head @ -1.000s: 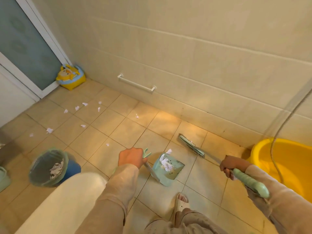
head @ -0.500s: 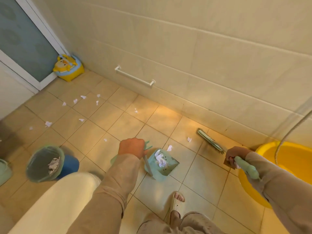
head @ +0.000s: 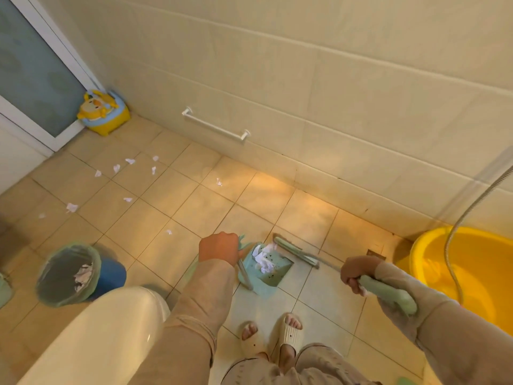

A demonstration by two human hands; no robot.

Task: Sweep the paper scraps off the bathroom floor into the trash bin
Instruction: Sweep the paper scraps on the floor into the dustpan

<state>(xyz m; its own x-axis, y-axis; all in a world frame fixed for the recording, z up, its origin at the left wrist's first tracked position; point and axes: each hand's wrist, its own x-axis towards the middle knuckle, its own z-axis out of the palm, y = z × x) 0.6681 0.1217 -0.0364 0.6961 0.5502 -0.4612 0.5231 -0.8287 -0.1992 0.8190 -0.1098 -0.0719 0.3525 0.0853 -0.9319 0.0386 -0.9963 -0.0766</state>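
Mid-sweep: gathering paper scraps into dustpan.
Trash bin by floor's left edge; left hand clenched around dustpan handle, right hand clenched around broom at pan's mouth. Next, probably: chasing the scraps toward the far-left corner, then tipping.

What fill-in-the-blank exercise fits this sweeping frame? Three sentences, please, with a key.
1. The left hand holds the handle of the ____, which has paper scraps in it.
2. The broom head in the right hand lies at the dustpan's ____ edge.
3. The trash bin is lined with a ____ bag.

Missing words: dustpan; open; green
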